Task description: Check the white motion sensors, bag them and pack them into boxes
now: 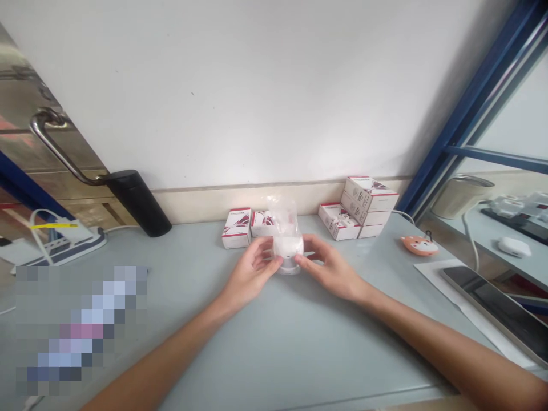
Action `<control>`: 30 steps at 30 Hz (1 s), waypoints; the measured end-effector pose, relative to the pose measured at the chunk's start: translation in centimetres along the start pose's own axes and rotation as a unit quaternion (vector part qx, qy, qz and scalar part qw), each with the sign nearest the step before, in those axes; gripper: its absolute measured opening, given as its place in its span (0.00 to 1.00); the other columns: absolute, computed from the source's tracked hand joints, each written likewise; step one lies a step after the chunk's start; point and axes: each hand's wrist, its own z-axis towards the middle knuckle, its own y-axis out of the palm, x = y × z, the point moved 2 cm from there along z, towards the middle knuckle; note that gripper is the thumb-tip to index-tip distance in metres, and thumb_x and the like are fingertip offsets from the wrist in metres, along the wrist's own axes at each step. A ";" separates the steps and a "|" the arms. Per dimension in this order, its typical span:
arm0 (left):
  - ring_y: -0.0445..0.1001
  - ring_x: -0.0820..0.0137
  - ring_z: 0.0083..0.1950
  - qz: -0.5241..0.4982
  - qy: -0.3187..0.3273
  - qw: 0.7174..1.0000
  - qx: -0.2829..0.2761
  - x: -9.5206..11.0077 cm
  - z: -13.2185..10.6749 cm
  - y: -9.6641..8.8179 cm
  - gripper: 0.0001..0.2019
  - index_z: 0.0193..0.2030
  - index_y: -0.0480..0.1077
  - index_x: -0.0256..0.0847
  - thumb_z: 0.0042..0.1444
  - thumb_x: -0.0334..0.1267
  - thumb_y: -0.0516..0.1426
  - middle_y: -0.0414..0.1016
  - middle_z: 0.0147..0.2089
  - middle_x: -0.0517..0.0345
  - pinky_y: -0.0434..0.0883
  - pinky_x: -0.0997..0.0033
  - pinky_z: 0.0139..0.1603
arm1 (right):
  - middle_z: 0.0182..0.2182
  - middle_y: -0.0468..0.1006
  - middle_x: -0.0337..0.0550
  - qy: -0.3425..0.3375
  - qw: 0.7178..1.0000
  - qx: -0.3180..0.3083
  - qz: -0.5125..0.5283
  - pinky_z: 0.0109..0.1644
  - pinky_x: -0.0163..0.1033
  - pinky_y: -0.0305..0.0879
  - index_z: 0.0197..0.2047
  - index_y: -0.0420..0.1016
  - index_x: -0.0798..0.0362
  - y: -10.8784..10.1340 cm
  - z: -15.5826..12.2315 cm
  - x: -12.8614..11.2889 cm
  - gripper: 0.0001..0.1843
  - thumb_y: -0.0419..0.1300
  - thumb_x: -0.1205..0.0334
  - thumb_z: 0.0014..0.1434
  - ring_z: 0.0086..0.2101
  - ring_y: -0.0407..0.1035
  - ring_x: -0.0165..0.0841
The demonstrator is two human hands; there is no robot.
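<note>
Pale grey desk (274,348); left hand (252,271) and right hand (329,268) grasp a bagged white round device (289,254).

I see a bright, soft picture from here, and the wall (257,85) looks pale and even. A dim shadow lies on it beside the blue frame (473,103). The left hand (252,265) and right hand (329,268) drop only faint shadows on the desk (274,348). The bag (282,228) shines, so its white parts look washed out. Things lean and stretch at the edges, like the door handle (53,137), and a patch (81,328) at lower left is blurred into blocks — I can't see what's there.
</note>
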 end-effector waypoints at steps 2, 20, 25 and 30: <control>0.76 0.55 0.64 -0.006 -0.006 1.000 -0.007 -0.2 0.0 -0.2 0.23 0.59 0.68 0.45 0.61 0.47 0.66 0.76 0.64 0.47 0.71 0.53 0.66 | 0.56 0.81 0.47 0.005 1.000 -0.008 -0.010 0.57 0.48 0.72 0.58 0.75 0.48 0.1 0.1 0.3 0.20 0.62 0.48 0.69 0.54 0.76 0.41; 0.74 0.52 0.67 0.028 0.036 0.998 -0.034 -1.2 0.5 -0.7 0.24 0.64 0.70 0.45 0.66 0.51 0.62 0.74 0.68 0.46 0.71 0.52 0.67 | 0.57 0.80 0.45 -0.020 0.998 -0.029 -0.048 0.61 0.51 0.70 0.61 0.73 0.46 -0.3 0.0 0.3 0.22 0.62 0.47 0.69 0.54 0.74 0.41; 0.69 0.54 0.72 -0.006 0.024 0.999 -0.043 -0.7 0.1 -0.9 0.29 0.68 0.64 0.48 0.64 0.50 0.65 0.70 0.72 0.47 0.69 0.54 0.70 | 0.54 0.81 0.44 -0.014 0.998 -0.023 -0.058 0.57 0.49 0.73 0.57 0.76 0.46 -0.3 0.0 0.0 0.18 0.61 0.48 0.70 0.50 0.76 0.40; 0.71 0.53 0.70 0.010 0.025 0.999 -0.026 -1.0 0.4 -0.6 0.24 0.64 0.70 0.44 0.68 0.54 0.59 0.73 0.69 0.46 0.69 0.54 0.69 | 0.55 0.81 0.44 -0.030 0.997 -0.029 -0.070 0.60 0.51 0.72 0.58 0.75 0.45 -0.3 -0.1 0.1 0.19 0.63 0.48 0.68 0.52 0.75 0.41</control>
